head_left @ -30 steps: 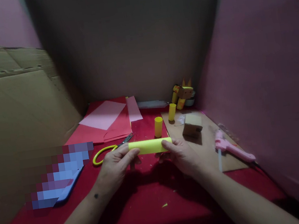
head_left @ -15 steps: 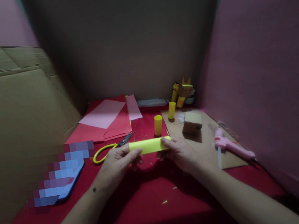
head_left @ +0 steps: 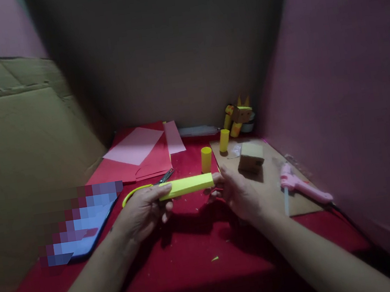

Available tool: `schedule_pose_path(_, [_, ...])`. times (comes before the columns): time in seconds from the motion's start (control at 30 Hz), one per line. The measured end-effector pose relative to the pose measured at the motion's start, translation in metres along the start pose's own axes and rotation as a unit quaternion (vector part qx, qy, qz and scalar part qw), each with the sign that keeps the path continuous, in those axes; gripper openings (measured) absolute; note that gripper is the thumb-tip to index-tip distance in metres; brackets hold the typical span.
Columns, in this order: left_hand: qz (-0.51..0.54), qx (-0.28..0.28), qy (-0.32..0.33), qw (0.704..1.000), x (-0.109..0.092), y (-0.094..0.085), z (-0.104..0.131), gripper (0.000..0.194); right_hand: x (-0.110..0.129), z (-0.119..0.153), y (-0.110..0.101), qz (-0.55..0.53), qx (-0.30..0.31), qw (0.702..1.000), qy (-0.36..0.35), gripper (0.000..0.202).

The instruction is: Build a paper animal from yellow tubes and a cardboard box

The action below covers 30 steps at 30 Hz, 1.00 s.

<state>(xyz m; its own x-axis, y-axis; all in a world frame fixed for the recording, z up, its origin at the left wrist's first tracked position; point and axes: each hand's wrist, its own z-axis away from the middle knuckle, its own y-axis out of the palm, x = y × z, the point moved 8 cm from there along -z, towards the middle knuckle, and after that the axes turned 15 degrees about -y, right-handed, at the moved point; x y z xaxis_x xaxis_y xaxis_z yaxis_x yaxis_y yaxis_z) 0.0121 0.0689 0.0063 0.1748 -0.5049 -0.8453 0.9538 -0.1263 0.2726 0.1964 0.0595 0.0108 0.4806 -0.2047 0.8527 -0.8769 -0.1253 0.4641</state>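
A bright yellow paper strip point(head_left: 189, 185) is held level above the red cloth, its left end pinched between the thumb and fingers of my left hand point(head_left: 144, 213). At the strip's right end is my right hand point(head_left: 240, 195), fingers partly curled and apart; whether a fingertip touches the strip's end is unclear. Behind the strip stands a yellow paper tube point(head_left: 206, 159), and a second yellow tube point(head_left: 224, 141) is upright farther back. Scissors with yellow handles point(head_left: 136, 191) lie partly hidden behind my left hand.
Red and pink paper sheets point(head_left: 135, 146) lie at the back left, near a blue, partly pixelated object point(head_left: 92, 228). On the cardboard sheet point(head_left: 304, 203) are a small cardboard box point(head_left: 251, 157) and a pink glue gun point(head_left: 304, 186). A yellow-and-brown figure point(head_left: 241, 114) stands behind.
My right hand has come off the top of the strip and its fingers have opened. My left hand has shifted left with the strip, which now tilts slightly.
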Motion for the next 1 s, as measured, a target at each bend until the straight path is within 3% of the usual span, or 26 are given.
schedule_pose_path(0.13, [-0.038, 0.024, 0.013, 0.999, 0.003, 0.004, -0.002, 0.02, 0.0, 0.005, 0.009, 0.062, 0.061, 0.996, -0.004, 0.023])
schedule_pose_path(0.33, [-0.122, -0.006, 0.054, 0.991, 0.0, 0.006, 0.001, 0.027, 0.003, 0.007, 0.008, 0.114, 0.061, 0.992, -0.005, 0.016])
schedule_pose_path(0.4, [-0.149, -0.037, 0.101, 0.983, -0.009, 0.005, 0.008, 0.025, 0.011, 0.005, 0.008, 0.151, 0.067, 0.985, -0.045, 0.014])
schedule_pose_path(0.5, [-0.169, -0.082, 0.165, 0.968, -0.021, 0.003, 0.018, 0.019, 0.031, 0.006, 0.013, 0.22, 0.097, 0.956, -0.168, 0.009])
schedule_pose_path(0.57, [-0.174, -0.09, 0.188, 0.962, -0.024, 0.0, 0.023, 0.016, 0.041, 0.01, 0.018, 0.254, 0.126, 0.929, -0.237, 0.012])
schedule_pose_path(0.67, [-0.194, -0.082, 0.21, 0.955, -0.026, -0.001, 0.028, 0.015, 0.048, 0.015, 0.02, 0.272, 0.148, 0.91, -0.276, 0.013])
schedule_pose_path(0.77, [-0.205, -0.068, 0.227, 0.95, -0.027, 0.001, 0.031, 0.015, 0.045, 0.011, 0.014, 0.22, 0.128, 0.937, -0.24, 0.009])
schedule_pose_path(0.87, [-0.204, -0.054, 0.247, 0.946, -0.03, 0.009, 0.035, 0.014, 0.025, 0.003, 0.006, 0.135, 0.101, 0.978, -0.122, 0.013])
schedule_pose_path(1.0, [-0.239, -0.055, 0.31, 0.919, -0.041, 0.03, 0.046, 0.011, 0.002, 0.0, 0.006, -0.013, 0.091, 0.995, -0.023, 0.024])
